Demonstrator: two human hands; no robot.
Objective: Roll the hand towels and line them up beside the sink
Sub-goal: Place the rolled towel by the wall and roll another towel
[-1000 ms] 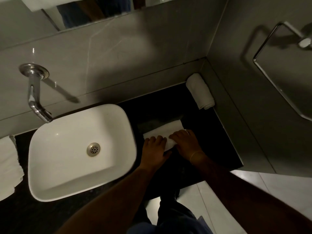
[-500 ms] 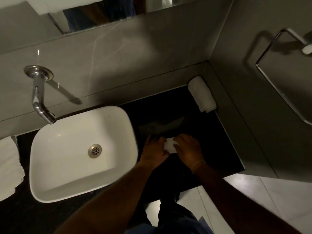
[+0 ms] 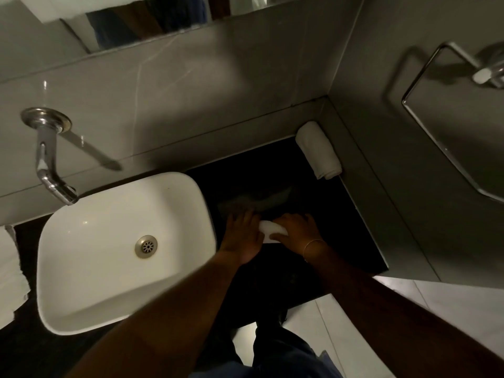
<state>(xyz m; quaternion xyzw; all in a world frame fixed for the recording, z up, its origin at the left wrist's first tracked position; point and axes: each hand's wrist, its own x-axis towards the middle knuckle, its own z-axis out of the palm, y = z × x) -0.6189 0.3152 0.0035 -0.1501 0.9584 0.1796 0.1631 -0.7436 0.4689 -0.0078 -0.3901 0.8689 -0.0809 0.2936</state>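
Observation:
A white hand towel (image 3: pixel 271 232) lies rolled on the black counter (image 3: pixel 341 230) right of the white sink (image 3: pixel 120 252). My left hand (image 3: pixel 242 236) presses on its left end and my right hand (image 3: pixel 297 231) covers its right end; only a short white stretch shows between them. A finished white roll (image 3: pixel 319 154) lies in the far right corner against the wall. More white towels (image 3: pixel 11 271) lie unrolled at the left edge of the counter.
A chrome wall tap (image 3: pixel 49 159) hangs over the sink's back left. A metal towel ring (image 3: pixel 425 113) is fixed to the right wall. The counter's front edge drops to a pale tiled floor (image 3: pixel 409 304). A mirror runs along the top.
The towel lay partly flat ahead of my hands a second ago. Both hands have rolled it forward, and now it is a tight roll almost hidden under them.

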